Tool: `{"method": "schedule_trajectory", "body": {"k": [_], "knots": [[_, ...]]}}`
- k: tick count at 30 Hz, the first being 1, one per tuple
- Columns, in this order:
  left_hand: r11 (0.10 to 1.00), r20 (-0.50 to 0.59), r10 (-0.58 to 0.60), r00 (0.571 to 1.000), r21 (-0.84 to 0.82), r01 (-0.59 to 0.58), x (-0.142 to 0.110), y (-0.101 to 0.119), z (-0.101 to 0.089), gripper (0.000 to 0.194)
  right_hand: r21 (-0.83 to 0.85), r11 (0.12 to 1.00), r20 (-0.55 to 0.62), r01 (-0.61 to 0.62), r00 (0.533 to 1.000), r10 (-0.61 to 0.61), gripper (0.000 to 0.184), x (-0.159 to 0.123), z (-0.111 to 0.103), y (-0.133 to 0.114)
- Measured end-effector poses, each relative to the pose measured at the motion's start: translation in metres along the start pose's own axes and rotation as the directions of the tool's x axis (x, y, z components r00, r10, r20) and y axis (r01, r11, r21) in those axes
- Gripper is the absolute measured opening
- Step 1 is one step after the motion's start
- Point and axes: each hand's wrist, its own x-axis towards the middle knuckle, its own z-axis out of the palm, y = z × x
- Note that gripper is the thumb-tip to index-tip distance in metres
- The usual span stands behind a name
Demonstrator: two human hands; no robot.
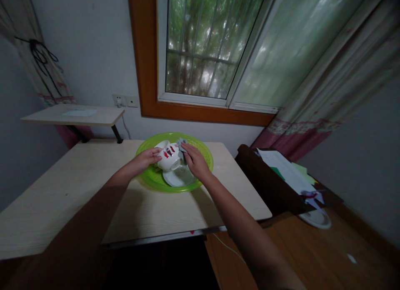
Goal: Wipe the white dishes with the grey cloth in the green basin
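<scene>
Head view, and straight to the basin [207,156], bright green, sitting on the pale surface [78,177]. Over it, a white bowl [168,157] with red and dark markings, tipped well over, its printed side facing up! Left hand [150,156] comes in across the basin's left rim, fingers closed on the bowl's near-left edge, a firm hold. Right hand [196,160] reaches over the basin's right half, fingers bent together around a grey cloth [181,145] and pressing it to the bowl. Below, inside the basin, a white plate [178,178] lies towards the near rim; whether the bowl touches it, I cannot tell. One more white dish [162,143] peeks out at the basin's far left, mostly hidden by the bowl. Off to the basin's left stands a small raised shelf [53,113] bearing a paper [80,113]. Behind the basin, a barred window [206,44]; well right of it, loose papers [281,165] beside a curtain [328,86].
</scene>
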Motion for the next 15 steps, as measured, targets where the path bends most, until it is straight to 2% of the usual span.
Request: {"method": "schedule_trajectory", "body": {"k": [9, 12, 15], "knots": [[0.999, 0.020, 0.029, 0.999, 0.035, -0.030, -0.003, -0.001, 0.000, 0.030, 0.015, 1.000, 0.017, 0.008, 1.000, -0.009, 0.044, -0.001, 0.007, -0.014], [0.997, 0.029, 0.037, 0.999, 0.067, -0.039, -0.001, -0.002, -0.001, 0.031, -0.004, 0.995, 0.073, 0.101, 0.992, -0.100, 0.047, -0.002, 0.010, -0.023], [0.994, 0.031, 0.038, 0.999, 0.100, -0.041, 0.000, -0.003, -0.003, 0.029, -0.016, 0.972, 0.168, 0.234, 0.959, -0.228, 0.050, -0.001, 0.011, -0.035]]}}
